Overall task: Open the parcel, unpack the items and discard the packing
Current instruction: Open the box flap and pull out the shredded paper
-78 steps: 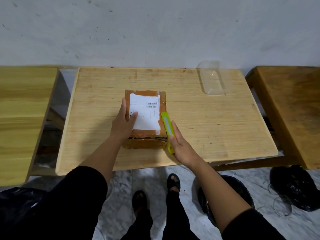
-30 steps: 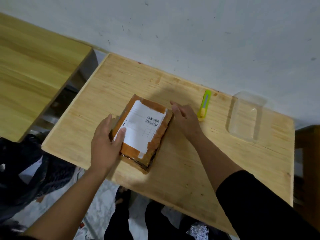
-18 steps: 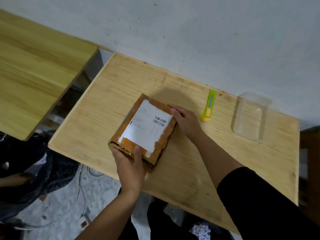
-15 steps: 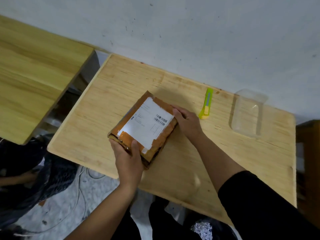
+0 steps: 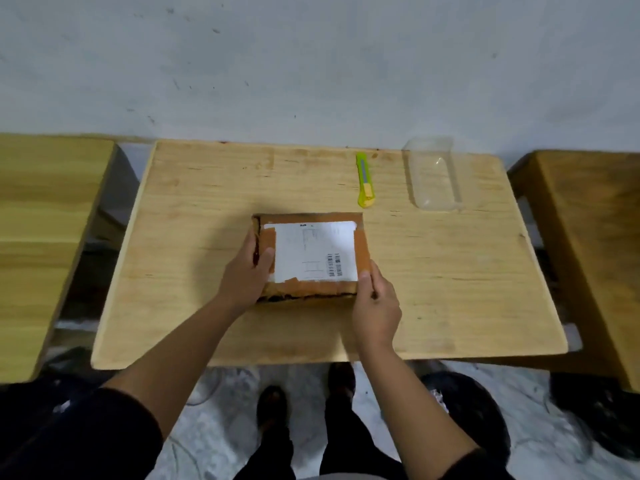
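Note:
A brown taped parcel (image 5: 310,254) with a white shipping label lies flat in the middle of the wooden table (image 5: 207,209). My left hand (image 5: 246,275) grips its left edge, thumb resting on top. My right hand (image 5: 375,304) holds its near right corner, thumb on the top face. A green utility knife (image 5: 364,180) lies on the table behind the parcel, apart from both hands.
A clear plastic container (image 5: 433,173) stands at the back right of the table. Wooden benches flank it on the left (image 5: 41,216) and right (image 5: 588,237). Black bags (image 5: 467,407) sit on the floor beneath, near my feet.
The knife was laid down at the back of the table. Both hands turned the parcel so its long side faces me, and my right hand shifted to the near right corner.

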Motion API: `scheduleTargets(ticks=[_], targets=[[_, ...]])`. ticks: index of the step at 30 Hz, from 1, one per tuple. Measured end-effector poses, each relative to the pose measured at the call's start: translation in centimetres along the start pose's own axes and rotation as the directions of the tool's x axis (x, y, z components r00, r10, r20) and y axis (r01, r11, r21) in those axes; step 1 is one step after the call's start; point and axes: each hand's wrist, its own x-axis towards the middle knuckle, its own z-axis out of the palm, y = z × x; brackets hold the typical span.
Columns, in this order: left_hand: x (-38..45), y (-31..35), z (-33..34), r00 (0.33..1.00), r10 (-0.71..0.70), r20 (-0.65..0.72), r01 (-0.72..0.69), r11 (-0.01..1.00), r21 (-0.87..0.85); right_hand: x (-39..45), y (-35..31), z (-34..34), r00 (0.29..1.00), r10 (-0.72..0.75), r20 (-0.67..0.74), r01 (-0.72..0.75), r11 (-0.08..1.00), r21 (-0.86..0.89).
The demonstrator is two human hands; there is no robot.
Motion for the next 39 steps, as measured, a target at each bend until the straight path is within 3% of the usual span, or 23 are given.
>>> scheduleTargets(ticks=[4, 10, 14, 18, 21, 26, 30, 33, 35, 37, 39], targets=[[-0.7, 0.0, -0.9, 0.997, 0.079, 0.007, -0.079, 0.997, -0.007, -1.1, 0.8, -0.4, 0.999, -0.029, 0.032, 0.029, 1.000, -0.004], [-4.8, -1.8, -0.8, 0.981, 0.192, -0.009, -0.190, 0.967, -0.167, -1.2, 1.6, -2.2, 0.960, -0.154, 0.232, 0.188, 0.974, -0.129], [-4.4, -2.9, -0.2, 0.985, 0.168, -0.023, -0.170, 0.976, -0.136, -0.8, 1.0, -2.4, 0.953, -0.246, 0.174, 0.272, 0.952, -0.143], [-3.9, -3.6, -0.1, 0.987, 0.159, -0.012, -0.159, 0.982, -0.097, 0.3, -1.3, -2.2, 0.940, -0.327, 0.095, 0.329, 0.944, -0.009], [-3.7, -3.9, -0.2, 0.988, 0.151, 0.010, -0.150, 0.986, -0.072, 2.5, -3.4, -1.9, 0.931, -0.346, 0.116, 0.348, 0.938, 0.010], [-3.5, -3.9, 0.0, 0.991, 0.133, 0.015, -0.132, 0.990, -0.054, 7.6, -6.1, -0.6, 0.859, -0.416, 0.299, 0.456, 0.887, -0.077], [-3.5, -4.2, 0.3, 0.988, 0.152, -0.027, -0.152, 0.988, -0.034, 11.2, -6.7, 0.3, 0.780, -0.260, 0.569, 0.500, 0.806, -0.318], [-3.4, -3.4, 0.2, 0.984, 0.173, -0.038, -0.173, 0.985, 0.017, 12.5, -6.6, 0.4, 0.741, -0.154, 0.653, 0.573, 0.652, -0.497], [-3.0, -2.4, -0.3, 0.955, 0.291, -0.065, -0.284, 0.954, 0.097, 12.1, -6.8, -0.1, 0.726, -0.253, 0.640, 0.661, 0.512, -0.548], [-2.0, -1.6, -0.9, 0.922, 0.386, 0.006, -0.378, 0.899, 0.222, 10.9, -7.1, -0.9, 0.626, -0.400, 0.669, 0.771, 0.448, -0.453], [-0.3, -0.6, -1.2, 0.881, 0.447, 0.152, -0.471, 0.807, 0.356, 9.9, -7.2, -1.3, 0.503, -0.379, 0.777, 0.843, 0.413, -0.345]])
